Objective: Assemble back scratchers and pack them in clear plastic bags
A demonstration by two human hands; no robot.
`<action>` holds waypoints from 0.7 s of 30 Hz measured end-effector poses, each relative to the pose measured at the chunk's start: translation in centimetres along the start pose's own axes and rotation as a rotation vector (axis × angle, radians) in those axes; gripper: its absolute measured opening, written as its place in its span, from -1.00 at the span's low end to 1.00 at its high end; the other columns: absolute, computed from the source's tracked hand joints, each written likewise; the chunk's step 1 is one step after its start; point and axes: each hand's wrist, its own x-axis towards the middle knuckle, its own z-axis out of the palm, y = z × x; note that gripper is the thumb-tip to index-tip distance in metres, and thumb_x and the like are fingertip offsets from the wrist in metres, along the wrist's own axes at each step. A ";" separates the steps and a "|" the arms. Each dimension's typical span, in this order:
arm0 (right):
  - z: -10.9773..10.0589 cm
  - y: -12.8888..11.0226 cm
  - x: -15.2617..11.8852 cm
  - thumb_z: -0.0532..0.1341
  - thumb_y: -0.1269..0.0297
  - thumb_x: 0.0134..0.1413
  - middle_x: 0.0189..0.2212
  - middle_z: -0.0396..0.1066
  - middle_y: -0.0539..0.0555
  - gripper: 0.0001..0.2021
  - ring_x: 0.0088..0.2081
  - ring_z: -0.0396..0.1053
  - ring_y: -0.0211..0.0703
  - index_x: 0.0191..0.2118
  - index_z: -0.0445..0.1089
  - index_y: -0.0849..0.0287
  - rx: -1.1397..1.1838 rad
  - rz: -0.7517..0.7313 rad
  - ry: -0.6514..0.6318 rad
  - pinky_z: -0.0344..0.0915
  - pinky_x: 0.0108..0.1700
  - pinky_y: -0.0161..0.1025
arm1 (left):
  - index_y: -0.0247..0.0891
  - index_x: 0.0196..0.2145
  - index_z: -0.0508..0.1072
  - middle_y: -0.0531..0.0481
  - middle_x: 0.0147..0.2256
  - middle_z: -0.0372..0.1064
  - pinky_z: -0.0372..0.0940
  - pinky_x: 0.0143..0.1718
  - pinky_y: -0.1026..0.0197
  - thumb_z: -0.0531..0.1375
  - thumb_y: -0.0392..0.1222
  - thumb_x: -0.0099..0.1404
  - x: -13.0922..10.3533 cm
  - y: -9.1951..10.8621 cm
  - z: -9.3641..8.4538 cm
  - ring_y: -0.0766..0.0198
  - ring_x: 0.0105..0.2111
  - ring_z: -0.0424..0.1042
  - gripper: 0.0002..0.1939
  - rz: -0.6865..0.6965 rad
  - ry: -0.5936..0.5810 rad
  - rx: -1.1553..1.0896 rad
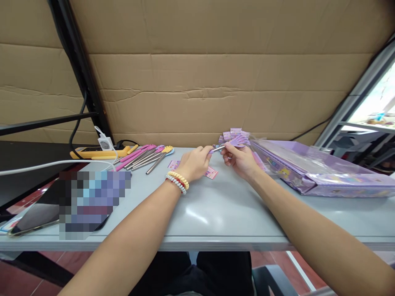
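Note:
A metal rod with a purple hand-shaped head (239, 141) spans the gap between my two hands above the grey table. My left hand (195, 163), with beaded bracelets at the wrist, is closed around the rod's left end. The fingers of my right hand (239, 159) pinch it near the purple head. Small pink and purple cards (211, 172) lie under and beside my left hand. More purple cards (236, 131) are piled behind my right hand. To the left, several similar rods with pink, yellow and blue heads (148, 156) lie side by side.
An open purple box (317, 181) with clear plastic fills the right of the table. A yellow power strip (98, 153) with a white plug, a white cable and a dark device (40, 213) lie left. Cardboard (216, 74) stands behind.

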 end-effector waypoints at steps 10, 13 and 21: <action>0.3 0.0 0.0 0.38 0.15 -0.23 -0.64 0.36 0.02 -0.73 -0.68 0.16 -0.39 -0.61 0.38 0.25 -0.077 -0.067 0.033 0.05 -0.69 -0.39 | -0.12 -0.17 0.36 -0.01 -0.28 0.42 0.08 -0.43 0.25 -0.13 -0.13 0.37 0.4 0.4 -0.2 0.23 -0.33 0.38 -0.71 -0.008 -0.054 0.042; 0.5 -0.6 0.4 0.38 0.14 -0.25 -0.67 0.36 0.01 -0.72 -0.70 0.15 -0.41 -0.59 0.38 0.25 -0.002 -0.105 0.130 0.03 -0.72 -0.41 | -0.12 -0.18 0.38 0.00 -0.28 0.41 0.08 -0.38 0.22 -0.10 -0.17 0.36 1.0 0.0 -0.1 0.22 -0.28 0.38 -0.73 -0.006 0.038 0.115; -3.3 -5.8 0.9 0.16 0.36 0.11 -0.73 0.20 -0.12 -0.73 -0.74 0.06 -0.49 -0.58 0.17 0.24 0.336 -0.201 0.651 -0.11 -0.76 -0.51 | -0.15 -0.23 0.44 -0.06 -0.26 0.39 0.08 -0.23 0.10 -0.03 -0.26 0.30 1.3 -5.1 -0.9 0.12 -0.19 0.31 -0.74 -0.131 0.245 0.290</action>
